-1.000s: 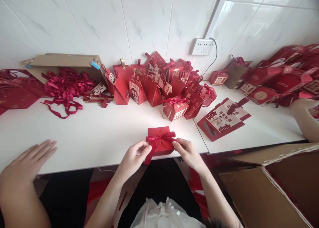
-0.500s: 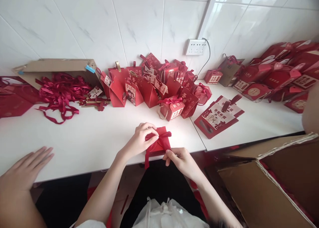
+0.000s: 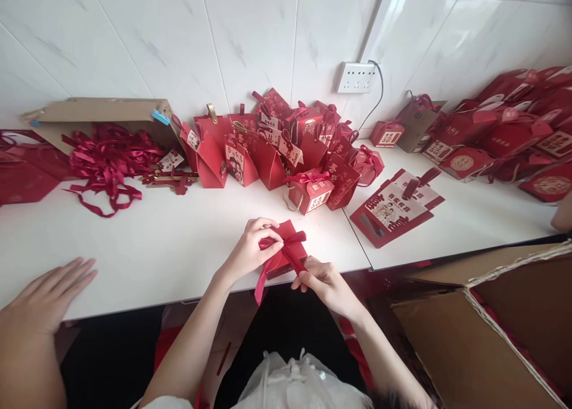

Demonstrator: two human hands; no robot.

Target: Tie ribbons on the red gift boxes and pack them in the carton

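Observation:
A small red box rests near the front edge of the white table, with a red ribbon tied in a bow on top. My left hand pinches the bow's left loop over the box. At the box's lower right corner, my right hand grips a ribbon tail between thumb and fingers. The other tail hangs down over the front edge, left of centre. Part of the box is hidden under my left hand.
Another person's hand lies on the table at left. Behind are a ribbon pile, red gift boxes and flat printed bags. An open cardboard box stands at right.
My right hand has shifted slightly right with the ribbon tail, which now looks more stretched. The hanging tail has swung a little left. The view has shifted slightly.

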